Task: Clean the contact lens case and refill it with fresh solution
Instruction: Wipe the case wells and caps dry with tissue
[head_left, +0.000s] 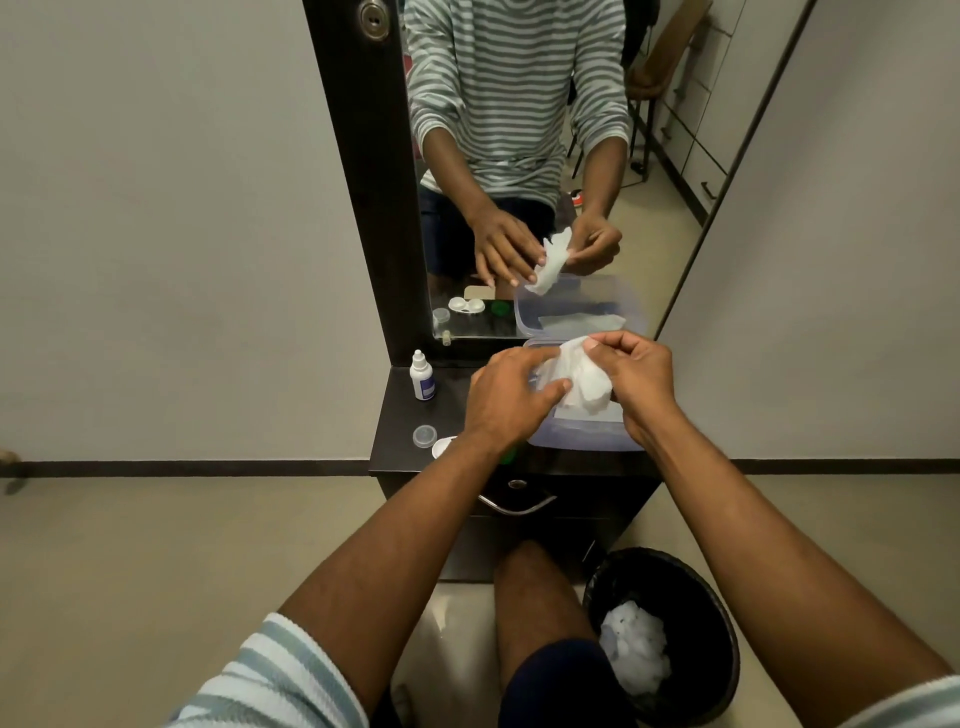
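Note:
My right hand (631, 382) pinches a white tissue (584, 379) above the clear plastic tissue box (582, 436) on the dark dresser top. The fingertips of my left hand (511, 397) touch the tissue's left edge. The white contact lens case (442, 447) lies near the dresser's front edge, mostly hidden under my left wrist. A clear round cap (425, 435) sits beside it, and a bit of green cap (508, 456) shows under my wrist. The small white solution bottle (422, 375) stands upright at the back left.
A mirror (519, 156) behind the dresser reflects my hands and the items. A black bin (670, 634) holding used white tissue stands on the floor at the right, next to my knee. The dresser drawer has a metal handle (517, 505).

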